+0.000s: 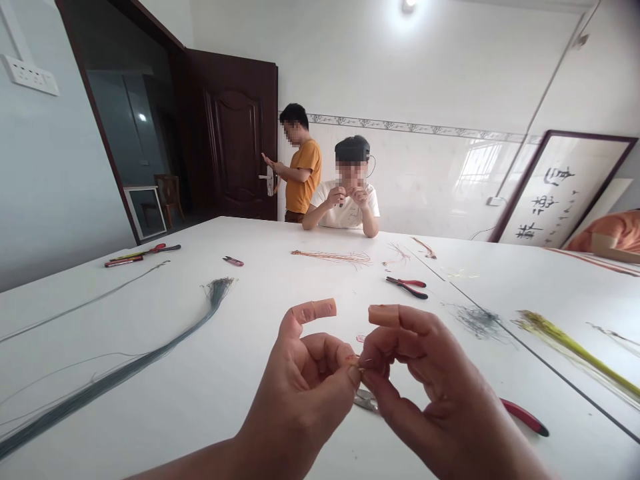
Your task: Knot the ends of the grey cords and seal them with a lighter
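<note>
My left hand [310, 387] and my right hand [425, 373] meet fingertip to fingertip above the white table [200, 413]. Thumbs and fingers are pinched on a tiny piece of thin wire [363, 369], mostly hidden by the fingertips. Both index fingers are raised, with tan wrapping around their ends. Beneath the right hand lies a pair of pliers; its metal jaws [367, 401] show between the hands and a red handle [525, 417] sticks out to the right.
A grey-blue wire bundle [150, 360] stretches along the left. Red-handled pliers [407, 287], orange wires [330, 256], a grey wire tangle [480, 321] and a yellow-green bundle [575, 350] lie ahead and right. One person [347, 200] sits opposite; another [303, 167] stands by the door.
</note>
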